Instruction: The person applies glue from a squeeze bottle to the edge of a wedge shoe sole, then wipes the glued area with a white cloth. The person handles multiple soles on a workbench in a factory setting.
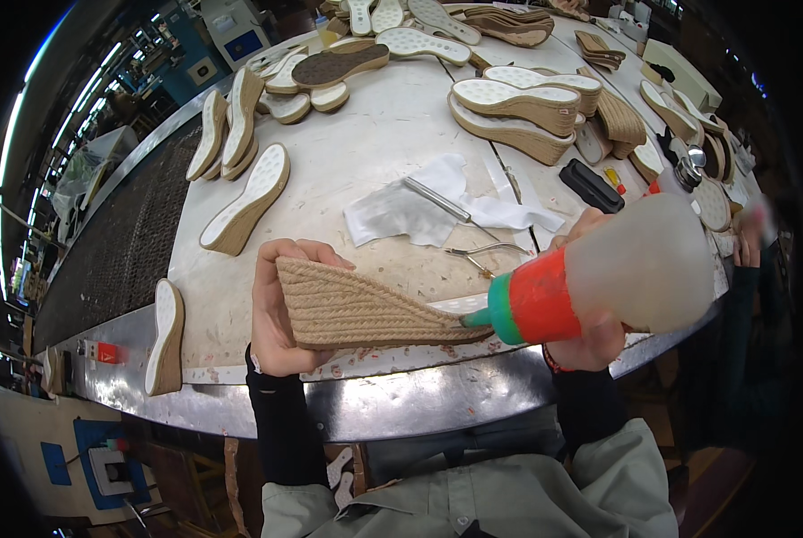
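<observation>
My left hand (277,316) grips a rope-covered wedge shoe sole (366,309) by its thick heel end, the braided side facing me. In my right hand (590,342) is a translucent squeeze bottle (644,264) with a red band and a green nozzle, tipped almost level. Its nozzle tip meets or nearly meets the sole's thin toe end; contact is hard to tell. Just beyond lie a white cloth (410,208), a thin metal-handled tool (437,199) and small metal pliers or snips (475,255), partly behind the bottle.
Stacked wedge soles (518,112) stand at the back right, with more (240,121) at the left. A single sole (166,339) rests near the left front edge. A dark mesh belt (114,215) runs along the left. A black case (592,186) and another person's hand (750,235) are at right.
</observation>
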`<state>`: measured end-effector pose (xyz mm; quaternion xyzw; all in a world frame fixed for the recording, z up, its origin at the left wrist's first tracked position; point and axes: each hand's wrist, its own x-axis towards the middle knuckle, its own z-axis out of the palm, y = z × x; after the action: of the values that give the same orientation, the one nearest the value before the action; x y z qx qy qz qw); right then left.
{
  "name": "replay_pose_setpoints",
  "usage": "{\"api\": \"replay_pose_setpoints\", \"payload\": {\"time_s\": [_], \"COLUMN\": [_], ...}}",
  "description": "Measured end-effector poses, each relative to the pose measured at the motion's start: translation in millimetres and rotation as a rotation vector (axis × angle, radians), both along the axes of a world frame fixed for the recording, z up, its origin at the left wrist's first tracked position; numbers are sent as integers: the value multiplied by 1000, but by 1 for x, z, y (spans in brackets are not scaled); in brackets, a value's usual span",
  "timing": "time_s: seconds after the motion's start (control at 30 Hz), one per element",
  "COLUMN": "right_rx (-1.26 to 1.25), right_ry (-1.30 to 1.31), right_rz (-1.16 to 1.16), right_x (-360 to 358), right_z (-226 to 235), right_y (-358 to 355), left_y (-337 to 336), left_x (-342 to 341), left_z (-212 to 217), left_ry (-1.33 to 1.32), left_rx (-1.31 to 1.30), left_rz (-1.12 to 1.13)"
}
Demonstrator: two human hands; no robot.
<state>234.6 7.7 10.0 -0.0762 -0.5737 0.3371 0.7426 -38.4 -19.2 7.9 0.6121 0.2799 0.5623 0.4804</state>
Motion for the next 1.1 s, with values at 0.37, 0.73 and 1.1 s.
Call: {"api": "replay_pose_setpoints", "payload": {"time_s": [0.37,0.73,1.1], "right_rx": [-344,-362,-200], "right_ry": [-33,1,-147], "right_rz": [-67,-94,-134], "right_x": [-7,-7,6], "right_z": [10,9,-5], "right_y": [-22,-23,-9], "left_y": [-1,0,4], "left_x": [1,-1,-3], "left_z": [1,1,-4], "left_ry": [-8,1,-59], "left_rx": [-10,5,53], "left_rz": [12,-11,-93]}}
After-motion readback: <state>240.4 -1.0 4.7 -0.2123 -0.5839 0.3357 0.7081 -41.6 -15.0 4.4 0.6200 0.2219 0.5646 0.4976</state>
